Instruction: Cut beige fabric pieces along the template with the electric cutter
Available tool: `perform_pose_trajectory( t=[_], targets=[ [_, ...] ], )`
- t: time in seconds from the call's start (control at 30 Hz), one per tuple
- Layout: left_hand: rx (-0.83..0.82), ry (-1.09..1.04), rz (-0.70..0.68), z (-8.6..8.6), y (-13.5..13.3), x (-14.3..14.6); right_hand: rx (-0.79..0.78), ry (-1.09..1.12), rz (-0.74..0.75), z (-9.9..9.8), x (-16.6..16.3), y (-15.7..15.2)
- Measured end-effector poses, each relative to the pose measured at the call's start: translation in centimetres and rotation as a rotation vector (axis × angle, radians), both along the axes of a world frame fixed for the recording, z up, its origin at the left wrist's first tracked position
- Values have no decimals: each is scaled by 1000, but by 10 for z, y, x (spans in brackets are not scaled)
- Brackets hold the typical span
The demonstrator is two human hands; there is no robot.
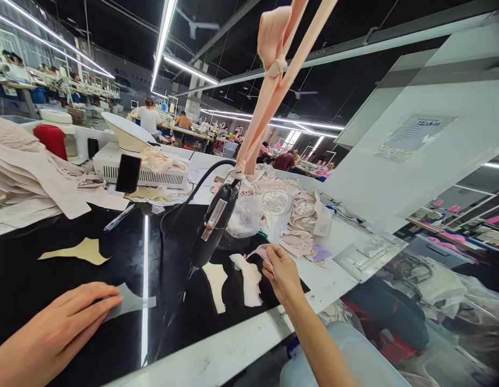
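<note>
My left hand lies with straight fingers over one end of a grey, see-through cut piece on the black tabletop. At the right, my right hand pinches a thin, pale, see-through piece between thumb and fingers. Left of that hand lies a white fabric piece, beside a narrower cream piece. A yellowish cut piece rests beyond my left hand. Between the hands hangs a black corded hand tool, tied to a pink fabric strap.
Stacked fabric pieces fill the back left, near a phone and a white vented box. Bundled cut pieces and a clear plastic bag stand behind the tool. A pale blue chair or tub is below the table's right edge.
</note>
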State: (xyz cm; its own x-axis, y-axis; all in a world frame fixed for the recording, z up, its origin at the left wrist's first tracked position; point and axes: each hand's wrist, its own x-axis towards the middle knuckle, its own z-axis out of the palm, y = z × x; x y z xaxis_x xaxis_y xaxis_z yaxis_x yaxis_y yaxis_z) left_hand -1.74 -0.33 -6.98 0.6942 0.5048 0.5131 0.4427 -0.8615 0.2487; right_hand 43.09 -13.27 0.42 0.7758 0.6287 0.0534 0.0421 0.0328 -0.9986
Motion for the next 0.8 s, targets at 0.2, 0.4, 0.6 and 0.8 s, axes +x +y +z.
perform_pose_trajectory(
  t=[0.2, 0.4, 0.6, 0.8],
  targets=[
    [3, 58, -23, -6, 5, -3, -59, -3, 35, 3, 2, 9],
    [13, 52, -40, -3, 6, -2, -150, -59, 75, 19, 2, 15],
    [36, 19, -56, 1, 6, -2, -204, -104, 117, 30, -2, 15],
    [100, 24, -76, 1, 8, -2, -135, -117, 109, 40, -14, 5]
  ],
)
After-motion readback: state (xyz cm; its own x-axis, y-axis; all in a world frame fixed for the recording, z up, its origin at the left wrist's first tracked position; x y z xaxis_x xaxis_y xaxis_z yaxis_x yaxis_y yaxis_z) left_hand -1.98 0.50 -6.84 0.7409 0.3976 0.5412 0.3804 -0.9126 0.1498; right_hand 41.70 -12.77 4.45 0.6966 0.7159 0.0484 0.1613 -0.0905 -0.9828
